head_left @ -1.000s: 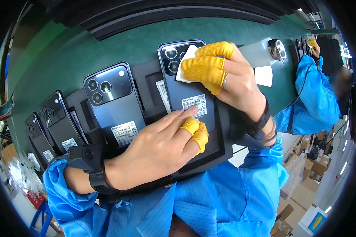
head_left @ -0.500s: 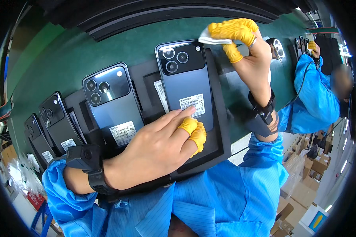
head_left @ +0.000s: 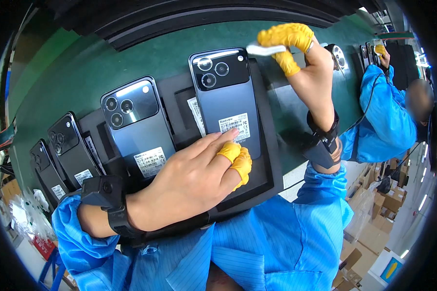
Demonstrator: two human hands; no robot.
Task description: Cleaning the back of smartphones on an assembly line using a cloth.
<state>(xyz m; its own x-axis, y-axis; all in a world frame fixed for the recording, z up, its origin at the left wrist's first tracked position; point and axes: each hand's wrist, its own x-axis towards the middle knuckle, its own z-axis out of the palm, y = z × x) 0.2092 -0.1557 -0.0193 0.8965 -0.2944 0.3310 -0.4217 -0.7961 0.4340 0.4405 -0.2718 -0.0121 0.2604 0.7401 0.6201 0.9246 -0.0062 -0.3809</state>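
Observation:
A dark blue smartphone [head_left: 227, 99] lies back up over a black foam tray, its camera block at the far end. My left hand [head_left: 192, 169] is closed on its lower part, fingers across the white label [head_left: 234, 127] and yellow cots on two fingers; what the thumb side grips underneath is hidden. My right hand [head_left: 308, 63], with yellow finger cots, pinches a folded white cloth [head_left: 266, 49] just off the phone's far right corner. To the left lies a second dark blue smartphone [head_left: 137, 121], also back up.
Two more smartphones [head_left: 69, 140] lie further left along the black foam tray [head_left: 269, 140]. Black foam strips [head_left: 218, 26] run along the far side of the green table [head_left: 73, 60]. A round metallic object [head_left: 339, 57] stands beyond my right wrist. At right, a person in blue [head_left: 386, 116] works.
The white cloth in my right hand has flattened and shifted slightly off the phone's corner. The phone and my left hand have moved a little to the left.

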